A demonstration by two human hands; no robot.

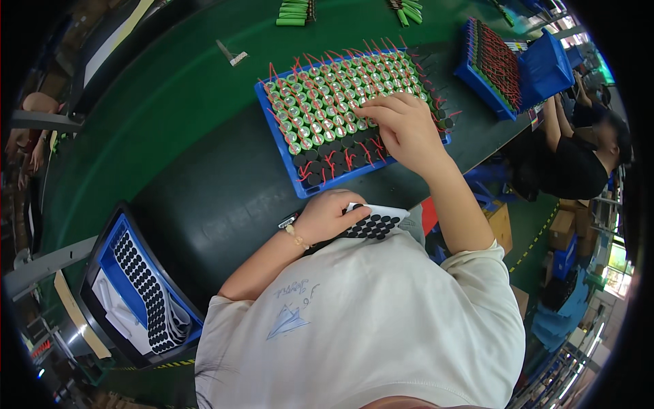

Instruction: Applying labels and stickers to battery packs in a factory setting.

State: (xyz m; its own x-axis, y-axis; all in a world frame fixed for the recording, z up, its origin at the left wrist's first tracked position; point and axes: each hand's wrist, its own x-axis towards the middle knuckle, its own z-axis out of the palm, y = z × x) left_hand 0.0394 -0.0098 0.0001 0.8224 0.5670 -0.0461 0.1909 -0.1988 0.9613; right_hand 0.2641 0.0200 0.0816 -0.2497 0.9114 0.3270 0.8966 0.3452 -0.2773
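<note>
A blue tray [281, 155] on the dark bench holds rows of upright green battery cells [315, 116] with red wires. The nearest rows have black round tops [315, 178]; the others show pale, shiny ends. My right hand [407, 129] is over the right middle of the tray, fingers bent together and their tips at the cell tops. Anything between those fingertips is too small to make out. Close to my body, my left hand [332, 215] is closed on a sheet of black round stickers [376, 226] with white backing, its thumb lying over the sheet's edge.
On the left, a blue bin [124, 276] holds more strips of black dots. A second blue tray of wired cells [492, 71] stands at the far right beside a blue box [545, 71]. Loose green cells [293, 13] lie at the back. Other people [586, 153] work nearby.
</note>
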